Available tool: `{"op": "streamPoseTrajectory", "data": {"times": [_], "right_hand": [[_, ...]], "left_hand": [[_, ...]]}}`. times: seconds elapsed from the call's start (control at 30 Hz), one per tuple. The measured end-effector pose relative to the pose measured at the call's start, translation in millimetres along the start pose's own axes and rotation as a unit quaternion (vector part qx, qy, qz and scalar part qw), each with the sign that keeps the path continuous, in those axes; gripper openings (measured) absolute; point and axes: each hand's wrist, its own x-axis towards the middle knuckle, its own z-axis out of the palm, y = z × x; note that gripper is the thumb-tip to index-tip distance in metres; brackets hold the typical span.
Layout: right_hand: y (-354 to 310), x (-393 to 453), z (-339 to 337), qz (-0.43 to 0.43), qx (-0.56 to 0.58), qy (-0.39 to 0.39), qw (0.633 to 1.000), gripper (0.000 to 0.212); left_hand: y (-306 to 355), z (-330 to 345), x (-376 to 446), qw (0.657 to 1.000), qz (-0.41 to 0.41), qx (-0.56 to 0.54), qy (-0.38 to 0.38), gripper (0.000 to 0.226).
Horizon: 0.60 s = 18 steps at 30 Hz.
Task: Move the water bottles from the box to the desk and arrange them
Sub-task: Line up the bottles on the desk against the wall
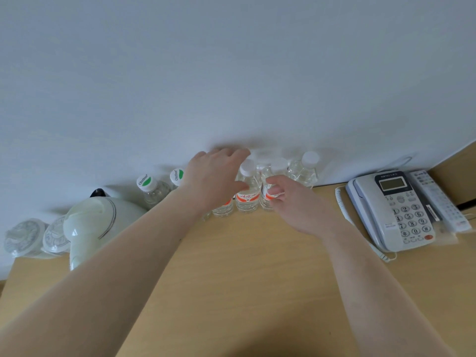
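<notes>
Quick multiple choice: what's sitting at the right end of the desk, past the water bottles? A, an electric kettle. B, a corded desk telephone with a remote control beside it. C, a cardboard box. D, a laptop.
B: the corded desk telephone lies at the right end of the desk, with the remote control along its far side.

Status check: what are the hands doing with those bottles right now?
Left hand and right hand both at the red-label bottles by the wall. Bottles upright on desk. Kettle left, phone right, neither blocking.
</notes>
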Motion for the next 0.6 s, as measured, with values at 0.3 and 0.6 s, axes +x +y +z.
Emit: {"op": "streamPoseTrajectory", "data": {"times": [0.3,0.6], "right_hand": [[8,-4,-10,0.018,0.009,0.012,1.0,0.046],[8,0,-10,0.02,0.016,0.017,1.0,0.046]], "left_hand": [[13,10,19,0.998,-0.011,-0.045,-0.036,0.041],[9,8,21,0.996,-0.039,-0.065,-0.046,0.034]]}}
